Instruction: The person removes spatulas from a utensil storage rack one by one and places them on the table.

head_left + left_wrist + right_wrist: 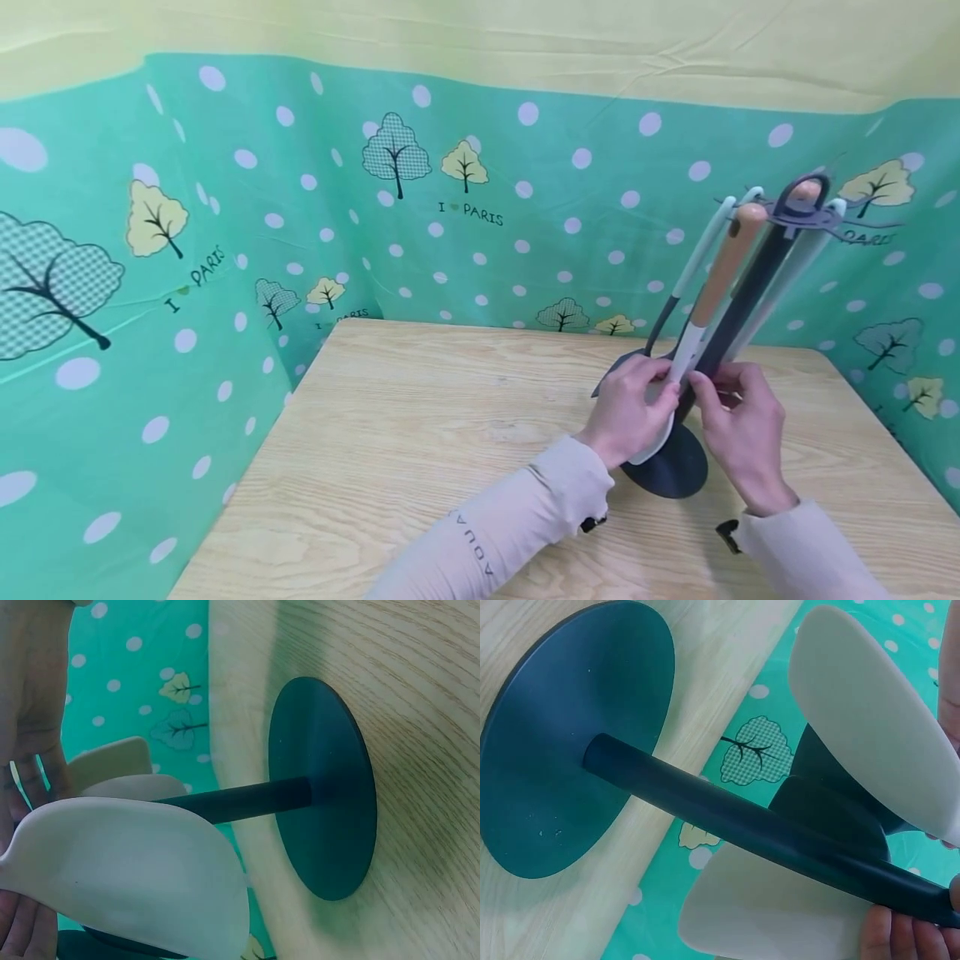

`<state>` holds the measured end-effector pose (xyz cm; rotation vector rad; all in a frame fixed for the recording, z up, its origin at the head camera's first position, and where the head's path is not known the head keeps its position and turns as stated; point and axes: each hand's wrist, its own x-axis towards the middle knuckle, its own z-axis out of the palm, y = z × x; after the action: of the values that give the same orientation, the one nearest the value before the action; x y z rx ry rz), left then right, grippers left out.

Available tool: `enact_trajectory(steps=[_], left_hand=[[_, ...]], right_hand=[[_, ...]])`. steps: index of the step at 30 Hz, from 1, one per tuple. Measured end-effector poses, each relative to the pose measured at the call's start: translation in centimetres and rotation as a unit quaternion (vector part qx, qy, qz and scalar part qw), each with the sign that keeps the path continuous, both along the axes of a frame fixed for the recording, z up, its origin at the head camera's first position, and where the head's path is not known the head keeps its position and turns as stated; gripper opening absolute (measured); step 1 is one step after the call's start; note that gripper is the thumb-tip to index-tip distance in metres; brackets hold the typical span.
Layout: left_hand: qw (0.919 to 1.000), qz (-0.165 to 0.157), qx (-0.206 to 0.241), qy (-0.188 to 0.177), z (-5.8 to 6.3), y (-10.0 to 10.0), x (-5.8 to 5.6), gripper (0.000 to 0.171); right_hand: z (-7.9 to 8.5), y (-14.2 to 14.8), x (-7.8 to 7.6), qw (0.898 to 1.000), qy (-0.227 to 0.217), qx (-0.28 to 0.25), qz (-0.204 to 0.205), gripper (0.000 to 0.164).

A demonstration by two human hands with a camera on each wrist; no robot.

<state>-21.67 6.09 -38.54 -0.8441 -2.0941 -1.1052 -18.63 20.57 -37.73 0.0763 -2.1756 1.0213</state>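
Note:
A dark utensil stand (pixel 750 304) rises from a round base (pixel 666 463) on the right half of the wooden table. Several kitchen utensils hang from its top ring. Among them is a spatula (pixel 726 258) with a brown handle and a broad white head (pixel 142 862). My left hand (pixel 628 407) pinches this spatula at its pale neck, just above the head. My right hand (pixel 742 425) holds the stand's pole (pixel 727 814) from the other side, thumb and fingertips against it. In the right wrist view, other white and dark utensil heads partly hide behind the pole.
A utensil with a mint handle (pixel 701 250) and dark head hangs left of the spatula. Another pale handle (pixel 795 267) slants down on the right. Green dotted cloth (pixel 480 267) surrounds the wooden table (pixel 420 417) at its back and sides.

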Motion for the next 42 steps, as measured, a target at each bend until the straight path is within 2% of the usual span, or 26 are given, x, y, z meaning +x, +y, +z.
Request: enact_trajectory(steps=[11, 25, 32, 42], left_hand=[[0.9997, -0.013, 0.018, -0.007, 0.1, -0.8, 0.2, 0.016], [0.9998, 0.006, 0.017, 0.006, -0.1, -1.6, 0.2, 0.018], [0.9997, -0.001, 0.024, 0.000, -0.1, -2.1, 0.2, 0.018], [0.9998, 0.012, 0.014, -0.005, 0.0, -2.6, 0.2, 0.018]], right_hand=[[0.1, -0.7, 0.0, 1.000, -0.007, -0.002, 0.000, 0.023], [0.0, -1.5, -0.2, 1.000, -0.006, -0.006, 0.004, 0.022], [0.0, -2.0, -0.3, 1.000, -0.009, -0.004, 0.010, 0.022], [-0.1, -2.5, -0.4, 1.000, -0.005, -0.008, 0.010, 0.022]])
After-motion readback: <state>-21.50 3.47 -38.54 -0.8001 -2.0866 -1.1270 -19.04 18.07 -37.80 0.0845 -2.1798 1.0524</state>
